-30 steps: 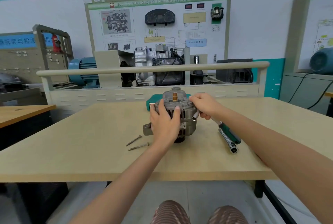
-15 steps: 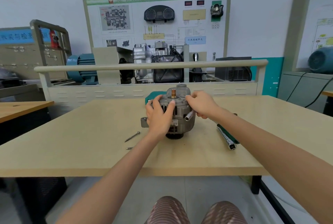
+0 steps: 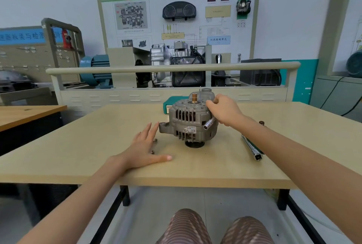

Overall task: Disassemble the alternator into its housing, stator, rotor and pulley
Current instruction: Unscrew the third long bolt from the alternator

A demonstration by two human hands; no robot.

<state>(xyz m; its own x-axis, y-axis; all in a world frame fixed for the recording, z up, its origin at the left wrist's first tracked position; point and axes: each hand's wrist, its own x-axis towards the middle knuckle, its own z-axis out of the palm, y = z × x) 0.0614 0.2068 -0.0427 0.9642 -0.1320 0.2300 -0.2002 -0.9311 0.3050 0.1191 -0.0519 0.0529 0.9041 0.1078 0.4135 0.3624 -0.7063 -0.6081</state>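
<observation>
The grey alternator [image 3: 188, 122] stands on the wooden table [image 3: 98, 126] with its black pulley [image 3: 194, 143] down and its brass shaft end [image 3: 194, 97] up. My right hand [image 3: 225, 113] grips the top right edge of the housing with curled fingers, beside a thin upright bolt [image 3: 199, 92]. A silver tube [image 3: 209, 124] sticks out under that palm. My left hand [image 3: 145, 148] lies flat on the table left of the alternator, fingers straight, apart from the mounting ear [image 3: 163, 126]. It covers two loose long bolts [image 3: 152, 152], of which only the ends show.
A long socket driver [image 3: 252, 149] with a green handle lies on the table to the right. A teal case [image 3: 173, 102] sits behind the alternator. A railed training bench [image 3: 172, 68] stands beyond the far edge, and another table [image 3: 29, 112] is at the left.
My left hand has let go of the alternator and come down flat onto the table over the loose bolts. My right hand stays on the housing's top right.
</observation>
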